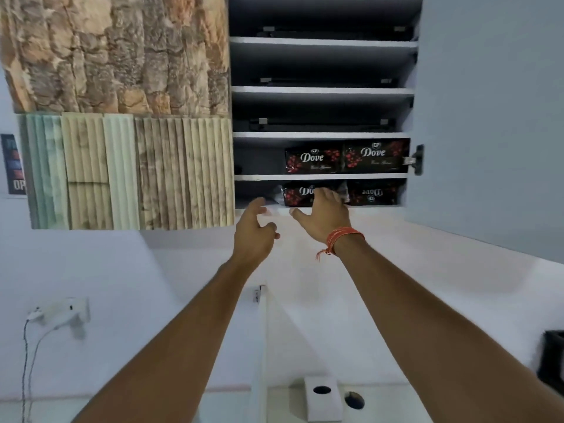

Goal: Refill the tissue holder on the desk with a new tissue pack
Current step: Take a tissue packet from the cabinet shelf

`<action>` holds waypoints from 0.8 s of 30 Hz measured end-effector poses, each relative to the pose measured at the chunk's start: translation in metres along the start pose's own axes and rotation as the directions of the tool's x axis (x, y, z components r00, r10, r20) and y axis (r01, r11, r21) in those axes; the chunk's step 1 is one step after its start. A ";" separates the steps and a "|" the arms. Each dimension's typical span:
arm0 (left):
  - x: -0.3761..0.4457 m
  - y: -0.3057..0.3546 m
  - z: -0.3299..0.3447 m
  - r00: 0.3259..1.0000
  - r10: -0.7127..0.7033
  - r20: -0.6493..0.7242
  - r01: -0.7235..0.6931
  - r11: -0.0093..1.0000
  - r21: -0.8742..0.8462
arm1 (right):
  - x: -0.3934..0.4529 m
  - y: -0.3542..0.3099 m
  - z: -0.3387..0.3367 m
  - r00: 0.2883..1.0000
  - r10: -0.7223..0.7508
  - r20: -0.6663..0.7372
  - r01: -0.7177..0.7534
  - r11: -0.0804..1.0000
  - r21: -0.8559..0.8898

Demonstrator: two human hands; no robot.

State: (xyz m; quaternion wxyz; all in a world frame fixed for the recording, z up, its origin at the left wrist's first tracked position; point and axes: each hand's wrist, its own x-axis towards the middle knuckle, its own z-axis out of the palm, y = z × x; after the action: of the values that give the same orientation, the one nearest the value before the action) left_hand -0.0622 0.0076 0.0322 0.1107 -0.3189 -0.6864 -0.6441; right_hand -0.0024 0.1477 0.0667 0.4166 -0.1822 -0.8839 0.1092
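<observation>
Four black tissue packs sit in the open wall cabinet [323,87]: two side by side on the second shelf from the bottom, and two side by side on the bottom shelf. The bottom-left pack [300,195] is the one nearest the hands; the bottom-right pack [377,193] lies with its label upside down. The upper-left pack [312,157] and upper-right pack [377,155] stand label upright.

The right hand [323,215] is raised to the bottom shelf, fingers spread wide and laid over the front of the bottom-left pack; whether they grip it cannot be told. An orange thread band [343,238] circles that wrist. The left hand [254,230] is just left of it, below the shelf edge, fingers loosely open and holding nothing.

The cabinet door [488,117] stands open at the right. The white tissue holder [323,398] rests on the desk [427,300] far below, between the forearms, its oval slot facing up.
</observation>
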 end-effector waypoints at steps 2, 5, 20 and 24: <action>0.014 -0.008 -0.002 0.998 0.055 -0.008 -0.055 0.998 0.012 | 0.011 0.003 0.009 0.999 -0.032 -0.024 0.028 0.991 -0.131; 0.023 -0.015 -0.002 0.992 0.124 -0.034 -0.124 0.992 -0.011 | 0.020 0.005 0.015 0.997 -0.075 -0.032 0.065 0.967 -0.245; -0.045 -0.016 0.016 0.953 -0.114 -0.281 0.080 0.988 -0.130 | -0.038 0.031 -0.013 0.903 -0.357 -0.240 0.261 0.897 -0.356; -0.091 -0.018 0.037 0.944 -0.265 -0.198 0.216 0.948 -0.235 | -0.089 0.059 -0.018 0.804 -0.466 -0.370 0.346 0.871 -0.348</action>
State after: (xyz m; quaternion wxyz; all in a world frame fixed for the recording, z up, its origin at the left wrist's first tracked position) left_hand 0.0067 0.0169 -0.0393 0.0744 -0.1663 -0.6315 -0.7537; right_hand 0.0771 0.1652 -0.0043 0.5919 -0.0605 -0.7904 -0.1461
